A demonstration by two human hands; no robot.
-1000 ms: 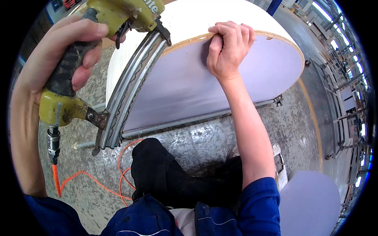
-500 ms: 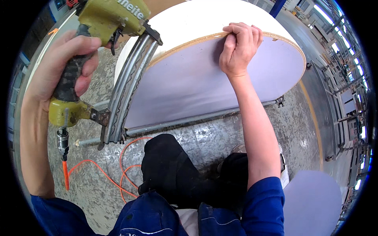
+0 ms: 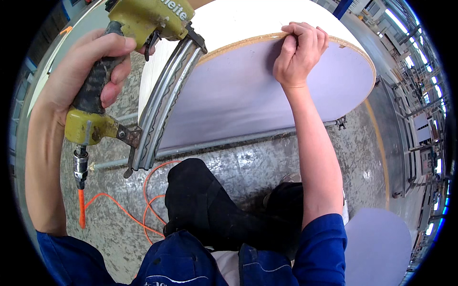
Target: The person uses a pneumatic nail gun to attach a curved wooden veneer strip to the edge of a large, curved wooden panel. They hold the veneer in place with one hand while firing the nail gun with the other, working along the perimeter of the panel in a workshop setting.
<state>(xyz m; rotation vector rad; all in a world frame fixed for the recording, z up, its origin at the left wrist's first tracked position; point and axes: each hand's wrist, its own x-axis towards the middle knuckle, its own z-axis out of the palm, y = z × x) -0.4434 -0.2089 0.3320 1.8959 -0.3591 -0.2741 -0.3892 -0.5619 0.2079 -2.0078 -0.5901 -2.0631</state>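
My left hand (image 3: 102,66) is wrapped round the black grip of an olive-green pneumatic nail gun (image 3: 148,19). The gun's long metal magazine (image 3: 167,102) slants down in front of the panel, and its nose is cut off at the top of the view. With bent fingers, my right hand (image 3: 300,52) grips the upper edge of a large rounded panel (image 3: 229,95) that has a pale lilac face. Its fingertips lie over the bare wood edge, against a white curved surface (image 3: 253,16). The thumb is on the lilac side.
From the gun's base, an orange air hose (image 3: 112,199) drops and loops across the grey floor. A metal pipe (image 3: 224,143) runs below the panel. Another lilac rounded sheet (image 3: 379,248) lies at lower right. Metal racks (image 3: 415,143) stand along the right.
The nail gun and my left hand have shifted slightly right and up. My right hand appears a little further right on the panel's edge, still holding it.
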